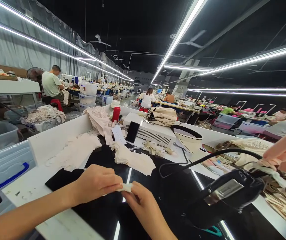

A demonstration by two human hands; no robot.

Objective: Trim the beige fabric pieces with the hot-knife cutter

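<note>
Between my two hands, over the glossy black work surface [103, 220], is a small off-white piece of fabric [126, 187], folded narrow. My left hand [96, 183] is closed on its left end, fingers bent over it. Thumb and fingers of my right hand [143, 201] pinch the other end. Just beyond lies a stack of cream fabric pieces [133, 160], fanned out. A second pile of pale fabric pieces [74, 150] spreads to the left.
A black machine head [229, 196] with a thick cable stands at right. Behind the fabric are a dark phone [132, 131], a white vented box [150, 128] and a red bottle [116, 114]. Stacked fabric parts [283, 203] lie far right. Other people sit at machines farther off.
</note>
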